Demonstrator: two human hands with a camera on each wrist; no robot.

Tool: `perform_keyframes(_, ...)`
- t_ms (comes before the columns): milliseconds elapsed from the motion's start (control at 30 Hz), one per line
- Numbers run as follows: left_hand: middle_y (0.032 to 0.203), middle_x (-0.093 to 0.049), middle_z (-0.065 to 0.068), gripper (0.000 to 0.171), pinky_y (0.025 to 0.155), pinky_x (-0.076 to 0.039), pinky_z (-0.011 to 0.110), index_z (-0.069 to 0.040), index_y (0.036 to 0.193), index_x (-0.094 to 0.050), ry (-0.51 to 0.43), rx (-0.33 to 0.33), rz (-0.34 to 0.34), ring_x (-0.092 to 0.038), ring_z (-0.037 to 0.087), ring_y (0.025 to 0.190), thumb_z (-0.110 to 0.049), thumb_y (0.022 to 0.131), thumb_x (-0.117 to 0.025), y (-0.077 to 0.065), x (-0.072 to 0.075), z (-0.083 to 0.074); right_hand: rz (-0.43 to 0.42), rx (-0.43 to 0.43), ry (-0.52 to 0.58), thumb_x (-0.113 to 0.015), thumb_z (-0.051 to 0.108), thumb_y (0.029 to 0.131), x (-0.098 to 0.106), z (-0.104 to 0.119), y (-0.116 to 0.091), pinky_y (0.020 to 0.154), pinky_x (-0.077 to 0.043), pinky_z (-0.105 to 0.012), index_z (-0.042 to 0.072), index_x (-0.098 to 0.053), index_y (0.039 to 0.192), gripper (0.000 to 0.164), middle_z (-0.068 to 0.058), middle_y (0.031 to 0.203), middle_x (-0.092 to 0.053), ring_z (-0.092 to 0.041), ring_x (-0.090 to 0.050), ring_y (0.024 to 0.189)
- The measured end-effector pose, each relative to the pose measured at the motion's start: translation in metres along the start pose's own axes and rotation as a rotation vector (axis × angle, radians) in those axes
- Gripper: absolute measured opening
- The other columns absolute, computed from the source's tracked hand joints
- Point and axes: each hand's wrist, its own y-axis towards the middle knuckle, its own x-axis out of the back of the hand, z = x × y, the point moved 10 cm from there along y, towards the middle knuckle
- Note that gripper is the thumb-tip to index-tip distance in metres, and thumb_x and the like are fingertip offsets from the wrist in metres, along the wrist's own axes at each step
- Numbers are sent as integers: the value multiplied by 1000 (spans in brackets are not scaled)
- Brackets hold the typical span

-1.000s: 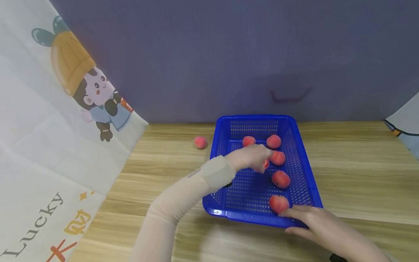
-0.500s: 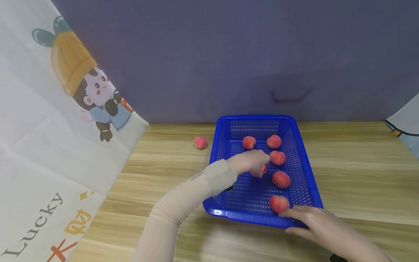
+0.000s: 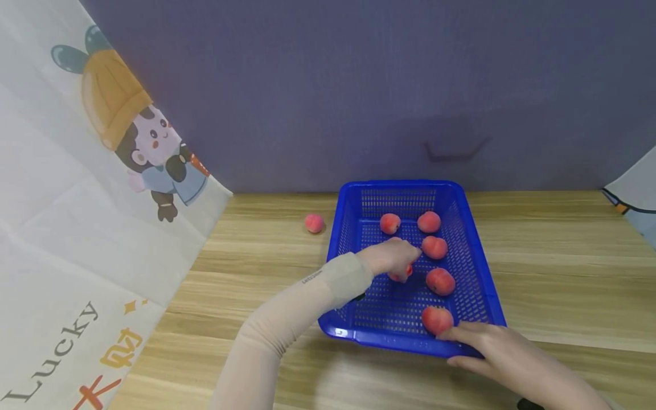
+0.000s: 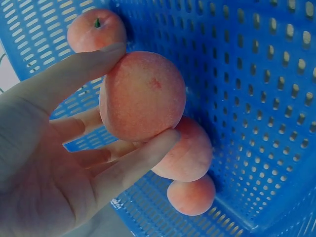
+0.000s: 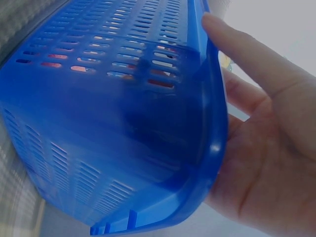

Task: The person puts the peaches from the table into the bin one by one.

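Note:
My left hand reaches over the middle of the blue perforated basket. Its thumb and fingers pinch a round red-pink peach, which the left wrist view shows plainly and the head view mostly hides. Other peaches lie in the basket: one at the back left, and a row down the right side that includes a front peach. At the front right corner, my right hand grips the rim, fingers over the edge and thumb on the outside.
A single peach lies on the wooden table left of the basket. A dark blue-grey panel rises behind the table. A white printed cloth hangs along the left side.
My left hand has shifted slightly toward the front left with its peach, uncovering the back left peach and more of the right row. The right hand stays on the rim.

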Motion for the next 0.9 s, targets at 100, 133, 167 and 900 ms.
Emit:
perform_keyframes(100, 73, -53, -8, 25, 63, -40, 16, -17, 87, -51, 25, 4, -2, -50, 7, 71, -15, 68, -68, 1, -2, 0, -3, 3, 2, -70, 34, 71, 0, 1, -1, 62, -50, -35, 20, -66, 93, 27, 10, 84, -63, -13, -61, 77)
perform_keyframes(133, 74, -53, -8, 25, 64, -40, 16, -17, 88, -52, 27, 6, -1, -50, 7, 71, -16, 68, -68, 1, -2, 1, -5, 5, 2, -70, 34, 71, 1, 1, -1, 62, -50, -35, 20, -66, 93, 27, 10, 84, -63, -13, -61, 77)
perform_keyframes(167, 74, -53, -8, 26, 65, -40, 17, -17, 89, -52, 33, 9, 1, -50, 7, 71, -16, 68, -68, 1, -3, 1, -10, 6, -1, -70, 34, 70, 1, 1, -1, 62, -50, -36, 20, -66, 93, 27, 9, 84, -63, -13, -61, 77)
perform_keyframes(900, 78, -54, -5, 40, 59, -42, 15, -13, 105, -56, -42, 31, 33, -52, 8, 72, -14, 68, -71, 0, -13, 0, -12, 0, -11, -70, 35, 70, 0, 2, -4, 62, -51, -37, 20, -66, 93, 28, 5, 86, -65, -16, -62, 77)
